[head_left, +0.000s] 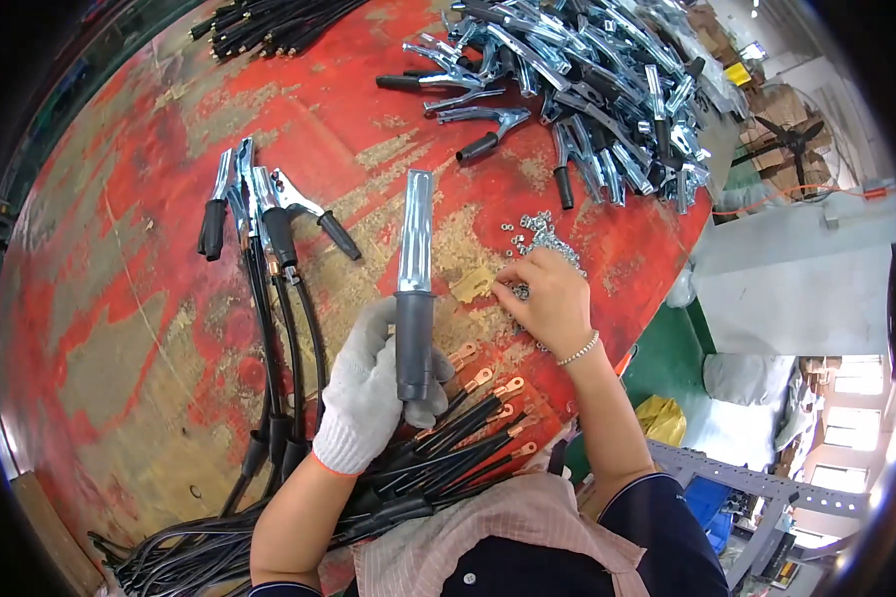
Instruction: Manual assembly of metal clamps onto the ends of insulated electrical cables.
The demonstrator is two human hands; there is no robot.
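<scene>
My left hand (361, 383), in a white knitted glove, is wrapped round the black grip of a metal spring clamp (416, 239). The clamp's silvery jaw end points away from me. To its right my bare right hand (551, 303) reaches down to a pile of small metal nuts (543, 234), thumb and fingers drawn together over a few of them. Whether a nut is between the fingertips is hidden. Below both hands lie black cables with copper ring lugs (508, 388). A yellowish flat scrap (474, 286) sits beside my right fingertips.
A large heap of metal clamps (597, 90) covers the far right of the worn red table (100, 398). Several clamps joined to black cables (259, 199) lie at left. More black cables (269, 25) rest at the far edge; a cable bundle (189, 547) spreads at near left.
</scene>
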